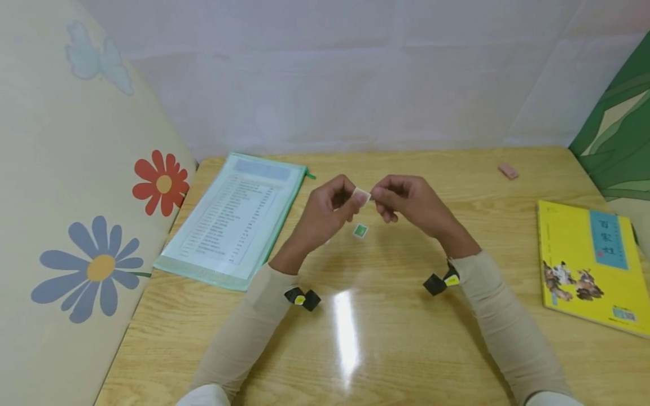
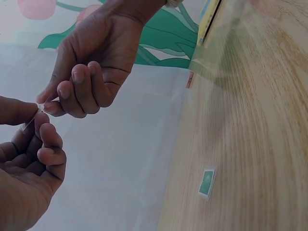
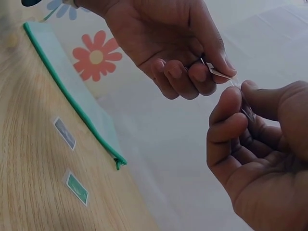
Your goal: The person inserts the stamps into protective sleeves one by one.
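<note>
My left hand (image 1: 325, 211) pinches a small white-edged stamp (image 3: 219, 72) between thumb and forefinger, above the middle of the table. Close against it, the right hand (image 1: 413, 203) has thumb and forefinger together on a small clear sleeve (image 3: 248, 111), mostly covered by the fingers. The two sets of fingertips almost meet. Below them on the wood lies a green stamp (image 1: 360, 230) with a white border. A greyish stamp (image 3: 64, 133) lies beside it in the right wrist view; the left hand largely hides that one from the head camera.
A clear zip folder (image 1: 228, 220) with a printed list lies on the left. At the right edge is a yellow book (image 1: 589, 270), with a pink eraser (image 1: 508, 171) farther back. A white sheet (image 1: 325, 79) hangs behind the wooden table (image 1: 396, 338).
</note>
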The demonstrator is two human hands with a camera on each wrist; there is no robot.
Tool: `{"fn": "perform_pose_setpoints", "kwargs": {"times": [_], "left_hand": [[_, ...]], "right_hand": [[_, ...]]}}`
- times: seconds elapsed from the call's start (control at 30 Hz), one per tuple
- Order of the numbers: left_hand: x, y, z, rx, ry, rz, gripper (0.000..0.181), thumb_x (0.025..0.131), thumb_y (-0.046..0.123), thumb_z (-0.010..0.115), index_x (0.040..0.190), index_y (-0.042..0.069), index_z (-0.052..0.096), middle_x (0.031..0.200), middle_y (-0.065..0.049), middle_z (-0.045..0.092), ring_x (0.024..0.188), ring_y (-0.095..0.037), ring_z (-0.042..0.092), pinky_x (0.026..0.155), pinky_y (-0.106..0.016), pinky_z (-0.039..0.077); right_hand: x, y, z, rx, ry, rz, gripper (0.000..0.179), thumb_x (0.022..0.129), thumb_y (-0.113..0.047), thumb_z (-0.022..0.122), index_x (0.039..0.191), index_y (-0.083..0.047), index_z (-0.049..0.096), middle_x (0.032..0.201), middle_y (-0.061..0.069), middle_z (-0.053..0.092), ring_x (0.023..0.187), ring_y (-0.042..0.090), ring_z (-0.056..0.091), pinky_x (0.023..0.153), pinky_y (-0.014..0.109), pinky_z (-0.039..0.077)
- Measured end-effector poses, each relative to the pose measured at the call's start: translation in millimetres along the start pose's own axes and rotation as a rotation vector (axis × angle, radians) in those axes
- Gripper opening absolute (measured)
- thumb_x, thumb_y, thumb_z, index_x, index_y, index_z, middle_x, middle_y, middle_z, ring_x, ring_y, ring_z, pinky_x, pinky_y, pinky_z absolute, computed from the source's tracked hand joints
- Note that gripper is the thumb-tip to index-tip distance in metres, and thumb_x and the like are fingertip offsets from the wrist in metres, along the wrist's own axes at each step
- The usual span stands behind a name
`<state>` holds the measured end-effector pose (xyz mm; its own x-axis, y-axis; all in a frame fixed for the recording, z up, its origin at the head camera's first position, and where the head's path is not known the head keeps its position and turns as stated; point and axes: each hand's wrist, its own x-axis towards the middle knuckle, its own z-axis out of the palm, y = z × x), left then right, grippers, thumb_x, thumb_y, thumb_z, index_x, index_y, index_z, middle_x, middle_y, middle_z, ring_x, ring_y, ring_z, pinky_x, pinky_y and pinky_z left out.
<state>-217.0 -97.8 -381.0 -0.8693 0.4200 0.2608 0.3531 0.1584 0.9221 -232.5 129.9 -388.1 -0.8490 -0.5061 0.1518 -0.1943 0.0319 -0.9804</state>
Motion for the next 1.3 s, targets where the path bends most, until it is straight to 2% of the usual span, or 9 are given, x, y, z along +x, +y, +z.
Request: {"fn": "perform_pose_setpoints", "kwargs": {"times": [0.13,0.43,0.93,1.3], "left_hand": [[0.6,0.6,-0.4,-0.011,-0.006,0.02,0.022,0.103,0.028,0.061,0.095,0.008,0.057,0.085,-0.01,0.057,0.067,-0.031,0.051,0.057,-0.032,0.044],[0.1,-1.1,-0.8,-0.033,0.01,0.009,0.022,0.102,0.026,0.061,0.095,0.006,0.056,0.082,-0.011,0.056,0.069,-0.042,0.047,0.055,-0.03,0.041],[-0.3,-1.0,-0.5,0.004,0.013,0.016,0.022,0.102,0.029,0.061,0.095,0.008,0.057,0.083,-0.01,0.057,0.065,-0.024,0.05,0.055,-0.031,0.042],[-1.5,3.3,1.8,0.153,0.039,0.058,0.022,0.103,0.032,0.06,0.093,0.013,0.058,0.081,-0.002,0.06,0.065,-0.018,0.051,0.059,-0.031,0.044]], "right_hand": [[0.2,-0.5,-1.0,0.01,-0.018,-0.007,0.03,0.103,-0.031,0.06,0.105,-0.001,0.065,0.085,0.017,0.059,0.067,0.023,0.056,0.06,0.03,0.051],[0.7,-0.8,-1.1,-0.004,-0.041,-0.013,0.028,0.104,-0.029,0.059,0.104,-0.002,0.065,0.084,0.018,0.059,0.067,0.024,0.056,0.059,0.03,0.051],[0.6,-1.9,0.1,-0.072,-0.049,0.017,0.028,0.103,-0.03,0.06,0.105,-0.003,0.065,0.085,0.019,0.06,0.067,0.026,0.057,0.058,0.031,0.05],[0.0,-4.5,-0.9,-0.062,-0.059,0.003,0.024,0.103,-0.029,0.06,0.108,-0.006,0.066,0.085,0.019,0.06,0.067,0.026,0.057,0.058,0.031,0.051]]}}
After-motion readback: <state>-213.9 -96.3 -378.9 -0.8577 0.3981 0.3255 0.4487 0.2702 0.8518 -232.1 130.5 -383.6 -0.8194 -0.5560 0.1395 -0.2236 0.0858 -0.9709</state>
